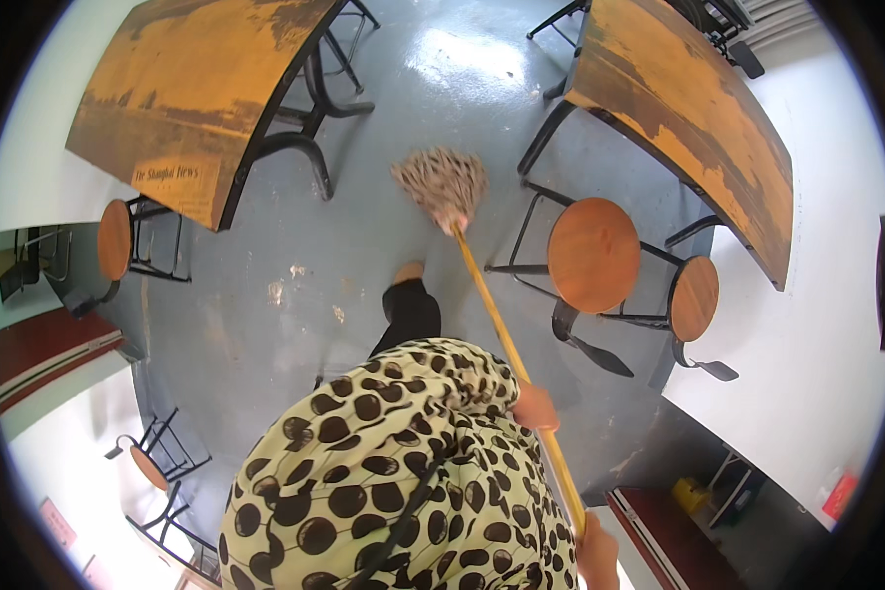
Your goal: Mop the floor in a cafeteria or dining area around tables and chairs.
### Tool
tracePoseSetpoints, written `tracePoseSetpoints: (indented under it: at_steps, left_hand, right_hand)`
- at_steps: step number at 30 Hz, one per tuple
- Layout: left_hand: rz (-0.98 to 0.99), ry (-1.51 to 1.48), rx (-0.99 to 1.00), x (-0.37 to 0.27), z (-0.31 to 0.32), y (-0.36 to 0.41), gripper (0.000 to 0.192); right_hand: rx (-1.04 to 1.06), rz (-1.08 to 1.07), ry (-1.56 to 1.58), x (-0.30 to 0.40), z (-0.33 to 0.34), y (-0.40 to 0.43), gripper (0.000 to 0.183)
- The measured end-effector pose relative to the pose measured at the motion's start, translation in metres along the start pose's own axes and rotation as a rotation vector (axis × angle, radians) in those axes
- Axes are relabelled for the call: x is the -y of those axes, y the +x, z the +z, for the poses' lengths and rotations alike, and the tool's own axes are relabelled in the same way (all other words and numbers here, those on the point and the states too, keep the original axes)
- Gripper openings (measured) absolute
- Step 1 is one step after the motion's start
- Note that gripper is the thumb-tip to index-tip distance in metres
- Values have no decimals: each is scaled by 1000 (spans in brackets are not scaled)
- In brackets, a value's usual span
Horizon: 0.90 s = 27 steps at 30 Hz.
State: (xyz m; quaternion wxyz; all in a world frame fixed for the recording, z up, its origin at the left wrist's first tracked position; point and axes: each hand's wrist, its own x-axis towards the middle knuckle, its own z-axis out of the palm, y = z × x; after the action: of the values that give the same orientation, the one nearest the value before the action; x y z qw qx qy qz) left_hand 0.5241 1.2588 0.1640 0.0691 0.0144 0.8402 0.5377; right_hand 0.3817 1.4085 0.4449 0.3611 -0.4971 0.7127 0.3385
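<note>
A string mop with a yellow wooden handle (487, 291) slants from the lower right up to its mop head (446, 184), whose grey-brown strands lie spread on the grey floor (265, 354). My left hand (537, 405) grips the handle beside my spotted sleeve. Farther down, near the handle's rear end, my right hand (597, 549) is closed around it, partly cut by the picture's bottom edge. One foot in black trousers (413, 302) stands on the floor below the mop head.
Wooden-topped tables stand at upper left (192, 81) and upper right (686, 125). A round-seated chair (594, 254) is right of the handle, with a second chair (693, 299) beyond it. More chairs stand at the left (114, 240) and lower left (149, 466). White walls flank both sides.
</note>
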Motion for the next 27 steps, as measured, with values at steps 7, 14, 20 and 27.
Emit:
tracePoseSetpoints:
  at_steps: [7, 14, 20, 27]
  left_hand:
    - [126, -362, 11, -7, 46, -14, 20]
    - [-331, 233, -509, 98, 31, -97, 5]
    - [-876, 531, -613, 119, -14, -170, 11]
    - [-904, 529, -657, 59, 75, -74, 11]
  right_hand:
    - [15, -61, 380, -45, 77, -19, 36]
    - [-68, -390, 235, 76, 46, 103, 39]
    - [34, -385, 399, 179, 3, 161, 34]
    - [-164, -518, 104, 61, 68, 118, 25]
